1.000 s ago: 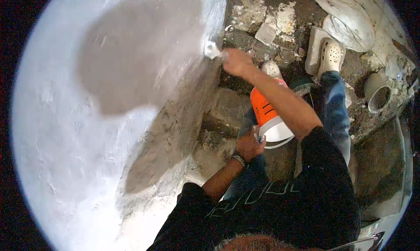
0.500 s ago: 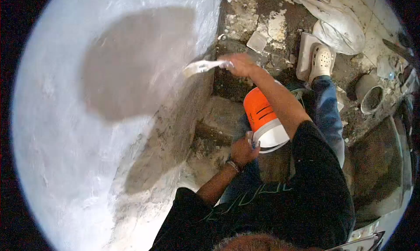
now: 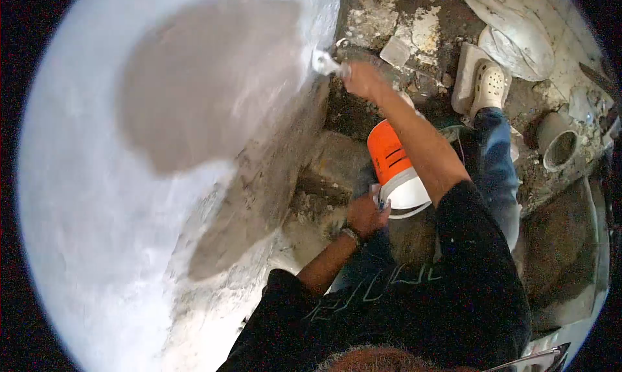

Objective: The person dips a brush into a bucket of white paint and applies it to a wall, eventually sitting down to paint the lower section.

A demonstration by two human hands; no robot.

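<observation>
My right hand [image 3: 364, 81] is closed around the handle of a paintbrush [image 3: 324, 63], its pale head up against the wall [image 3: 78, 197] near the wall's right edge. My left hand [image 3: 368, 214] grips the rim of an orange and white bucket [image 3: 387, 153], which is tilted in front of my legs. White shows at the bucket's mouth, and my right forearm passes over part of it. Whitish-blue coating covers much of the wall, while its lower strip by the floor is bare and brownish. A large shadow falls across the coated part.
My foot in a beige clog [image 3: 490, 87] rests beside a pale block [image 3: 464, 80]. White sacking [image 3: 518, 48] lies at the top right, with a grey pot [image 3: 558, 146] on its side below it. Rubble and a flat square piece [image 3: 395, 52] litter the dirty floor.
The paintbrush has moved up and to the right along the wall with my right hand. My left hand still holds the bucket, and the view has shifted slightly.
</observation>
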